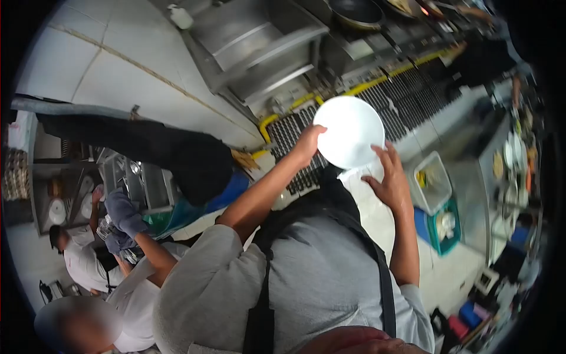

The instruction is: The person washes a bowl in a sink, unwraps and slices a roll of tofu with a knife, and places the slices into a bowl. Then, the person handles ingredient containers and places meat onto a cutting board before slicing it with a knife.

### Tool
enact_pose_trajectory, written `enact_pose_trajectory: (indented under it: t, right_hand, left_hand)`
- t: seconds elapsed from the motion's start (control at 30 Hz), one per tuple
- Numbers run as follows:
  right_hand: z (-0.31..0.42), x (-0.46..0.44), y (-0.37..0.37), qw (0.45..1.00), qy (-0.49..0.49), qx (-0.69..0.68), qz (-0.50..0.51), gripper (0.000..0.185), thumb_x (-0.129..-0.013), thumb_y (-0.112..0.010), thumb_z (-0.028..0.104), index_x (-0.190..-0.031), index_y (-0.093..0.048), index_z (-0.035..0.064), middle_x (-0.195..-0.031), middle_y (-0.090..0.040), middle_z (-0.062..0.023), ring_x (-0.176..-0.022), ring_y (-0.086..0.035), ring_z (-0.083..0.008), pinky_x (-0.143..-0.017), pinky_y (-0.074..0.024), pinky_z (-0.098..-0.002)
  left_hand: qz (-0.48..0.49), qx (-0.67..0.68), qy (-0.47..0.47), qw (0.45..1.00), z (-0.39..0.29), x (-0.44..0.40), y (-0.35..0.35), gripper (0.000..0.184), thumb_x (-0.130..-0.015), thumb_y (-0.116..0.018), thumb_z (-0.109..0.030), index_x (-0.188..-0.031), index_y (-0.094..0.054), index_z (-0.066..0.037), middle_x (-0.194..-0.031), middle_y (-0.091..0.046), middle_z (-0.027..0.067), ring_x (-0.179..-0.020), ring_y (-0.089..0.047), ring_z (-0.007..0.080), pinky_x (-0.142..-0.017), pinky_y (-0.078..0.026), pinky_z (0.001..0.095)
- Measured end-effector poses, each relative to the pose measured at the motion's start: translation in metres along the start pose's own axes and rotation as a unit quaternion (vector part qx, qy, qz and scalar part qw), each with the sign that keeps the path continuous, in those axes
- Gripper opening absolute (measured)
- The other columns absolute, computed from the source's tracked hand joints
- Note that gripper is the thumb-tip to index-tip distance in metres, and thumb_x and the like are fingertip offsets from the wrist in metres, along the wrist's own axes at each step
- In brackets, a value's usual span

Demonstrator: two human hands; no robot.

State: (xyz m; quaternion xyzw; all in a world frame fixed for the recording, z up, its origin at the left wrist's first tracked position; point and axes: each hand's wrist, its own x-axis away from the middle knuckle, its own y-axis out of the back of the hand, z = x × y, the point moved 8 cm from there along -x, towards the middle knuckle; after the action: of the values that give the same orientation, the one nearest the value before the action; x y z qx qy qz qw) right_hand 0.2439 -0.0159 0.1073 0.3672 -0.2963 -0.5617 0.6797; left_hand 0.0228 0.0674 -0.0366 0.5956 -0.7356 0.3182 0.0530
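Note:
A round white dish (349, 131), plate or bowl, is held up in front of my body, above the dark slatted floor mat (377, 106). My left hand (308, 145) grips its left edge, the thumb lying over the rim. At the lower right edge of the dish is my right hand (390, 177), its fingers spread and the fingertips at the rim. Whether those fingertips press on the dish cannot be told.
A steel sink counter (259, 53) stands ahead, with a pan (356, 13) on the stove to its right. Bins (433, 183) stand at the right. Co-workers (88, 259) are at the left, near a grey tub (144, 183); another person (486, 62) is at the far right.

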Motion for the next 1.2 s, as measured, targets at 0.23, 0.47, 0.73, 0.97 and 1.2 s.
enact_pose_trajectory:
  t: [0.23,0.47,0.73,0.97,1.2]
  right_hand:
    - [-0.013,-0.216,0.008,0.993,0.095,-0.072,0.008,0.048,-0.065,-0.096,0.021,-0.094,-0.062,0.0048,-0.145,-0.052,-0.0349,-0.123,-0.061,-0.0519,-0.095,-0.0566,-0.0494]
    - [0.044,-0.383,0.012,0.971,0.208,-0.116,0.035,0.05,-0.064,-0.097,0.027,-0.091,-0.062,0.0054,-0.141,-0.055,-0.0349,-0.124,-0.061,-0.0515,-0.097,-0.0557,-0.0506]
    - [0.062,-0.534,-0.037,0.981,0.181,-0.065,0.018,0.051,-0.058,-0.099,0.024,-0.095,-0.067,0.0082,-0.139,-0.056,-0.0332,-0.123,-0.058,-0.0525,-0.101,-0.0494,-0.0575]
    - [0.088,-0.643,-0.071,0.991,0.126,-0.013,0.036,0.055,-0.058,-0.098,0.023,-0.097,-0.063,0.008,-0.141,-0.054,-0.0326,-0.124,-0.056,-0.053,-0.105,-0.0447,-0.0573]
    - [0.137,-0.741,-0.099,0.985,0.167,0.041,0.014,0.053,-0.062,-0.097,0.024,-0.097,-0.061,0.0069,-0.147,-0.049,-0.0329,-0.128,-0.057,-0.0491,-0.104,-0.0446,-0.0573]
  left_hand:
    - [0.002,0.061,0.006,0.998,-0.117,-0.123,0.03,0.059,-0.101,-0.053,-0.028,-0.149,-0.048,0.006,-0.146,-0.06,0.0184,-0.135,-0.057,0.0291,-0.116,-0.042,0.0425]
    - [-0.075,0.059,-0.066,0.993,-0.256,-0.171,0.111,0.083,-0.104,-0.04,-0.07,-0.154,-0.047,-0.004,-0.149,-0.059,0.0143,-0.132,-0.06,0.0277,-0.11,-0.047,0.0462]
    - [-0.285,0.125,-0.054,0.949,-0.377,-0.344,0.382,0.06,-0.107,-0.046,-0.058,-0.141,-0.059,-0.011,-0.144,-0.061,0.0086,-0.128,-0.059,0.0266,-0.104,-0.044,0.0404]
    - [-0.307,0.215,-0.041,0.926,-0.498,-0.546,0.527,0.057,-0.11,-0.04,-0.049,-0.15,-0.052,-0.009,-0.154,-0.055,0.0082,-0.131,-0.059,0.0289,-0.108,-0.043,0.0424]
    - [-0.273,0.488,-0.036,0.828,-0.546,-0.618,0.571,0.035,-0.109,-0.049,-0.035,-0.114,-0.058,-0.002,-0.12,-0.063,0.0115,-0.116,-0.062,0.0325,-0.101,-0.049,0.0465]
